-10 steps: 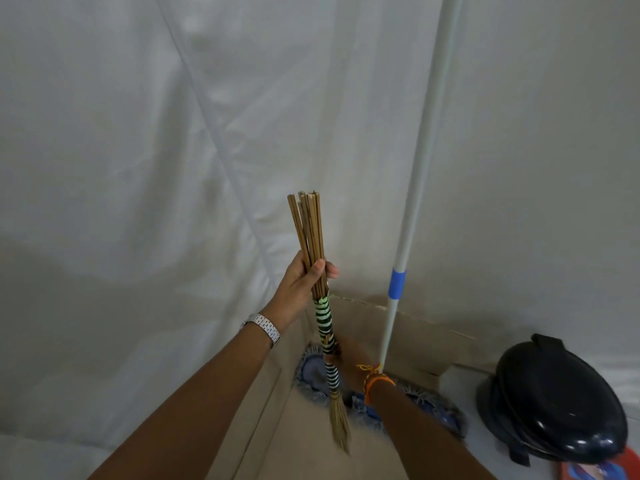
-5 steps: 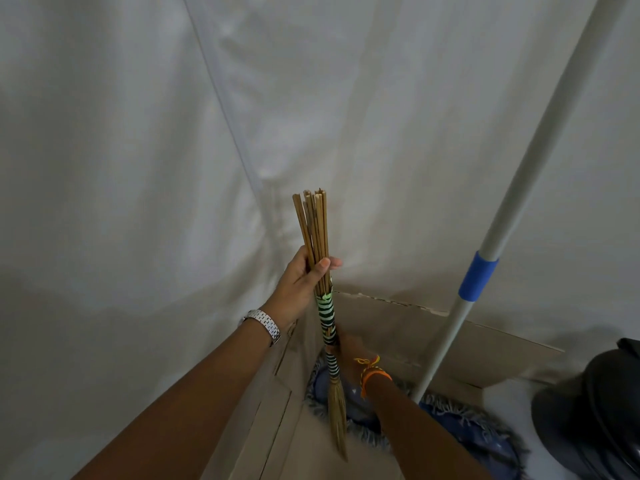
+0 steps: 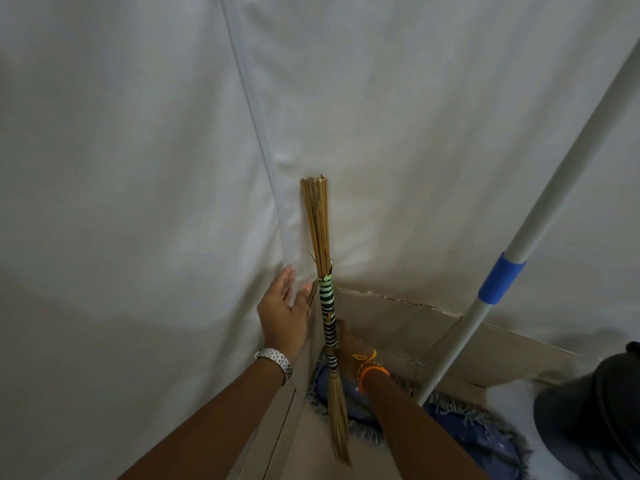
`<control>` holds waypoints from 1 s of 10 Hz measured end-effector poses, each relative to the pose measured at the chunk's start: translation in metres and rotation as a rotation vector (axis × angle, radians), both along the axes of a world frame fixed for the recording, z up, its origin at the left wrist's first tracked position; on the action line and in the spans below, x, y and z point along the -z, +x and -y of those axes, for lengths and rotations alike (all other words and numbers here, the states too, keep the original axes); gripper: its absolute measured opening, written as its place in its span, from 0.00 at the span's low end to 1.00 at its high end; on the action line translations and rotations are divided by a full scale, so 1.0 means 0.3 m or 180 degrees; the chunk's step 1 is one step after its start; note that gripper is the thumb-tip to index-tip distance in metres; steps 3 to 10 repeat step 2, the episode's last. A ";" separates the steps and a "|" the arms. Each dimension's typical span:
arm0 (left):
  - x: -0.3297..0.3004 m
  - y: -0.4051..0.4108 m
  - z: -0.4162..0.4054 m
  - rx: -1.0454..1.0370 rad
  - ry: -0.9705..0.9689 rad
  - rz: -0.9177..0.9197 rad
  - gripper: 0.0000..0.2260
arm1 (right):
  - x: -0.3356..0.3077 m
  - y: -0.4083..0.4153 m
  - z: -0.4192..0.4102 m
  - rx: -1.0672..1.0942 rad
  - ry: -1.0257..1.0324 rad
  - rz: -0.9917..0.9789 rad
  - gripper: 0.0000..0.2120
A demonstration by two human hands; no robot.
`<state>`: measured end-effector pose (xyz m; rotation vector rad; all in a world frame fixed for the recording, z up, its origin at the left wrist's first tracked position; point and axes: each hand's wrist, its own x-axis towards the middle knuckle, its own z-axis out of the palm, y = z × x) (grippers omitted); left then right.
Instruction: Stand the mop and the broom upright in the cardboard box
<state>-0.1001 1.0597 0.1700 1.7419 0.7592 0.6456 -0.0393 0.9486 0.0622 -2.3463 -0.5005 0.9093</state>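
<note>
**Broom held low by one hand, the other spread beside it**

Gripping the broom (image 3: 325, 271) down on its striped wrapping is my right hand (image 3: 348, 344), the one with the orange thread at the wrist; its fingers sit behind the handle, so I see the grasp only in part. My left hand (image 3: 282, 315) is spread flat with fingers apart, just beside the handle and holding nothing (whether the thumb brushes the wrapping I cannot tell). I see the broom standing near upright in the corner of the cardboard box (image 3: 398, 313), stick ends up against the white sheet (image 3: 138, 168), bristles down. The mop (image 3: 540, 216) is in the box too, its pole leaning off to the upper right, its blue fringed head lying on the box floor under my right forearm, which hides part of it. A dark bin lid (image 3: 595, 410) sits outside the box at the right edge.
</note>
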 end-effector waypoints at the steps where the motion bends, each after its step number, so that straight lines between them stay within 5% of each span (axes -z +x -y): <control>1: -0.087 -0.053 0.032 0.0066 0.0089 -0.0106 0.19 | -0.112 -0.033 0.082 0.0249 -0.0109 -0.0215 0.33; 2: -0.213 -0.089 0.086 -0.0020 0.0348 0.0104 0.17 | -0.249 -0.085 0.165 0.0613 0.0128 -0.0456 0.25; 10: -0.213 -0.089 0.086 -0.0020 0.0348 0.0104 0.17 | -0.249 -0.085 0.165 0.0613 0.0128 -0.0456 0.25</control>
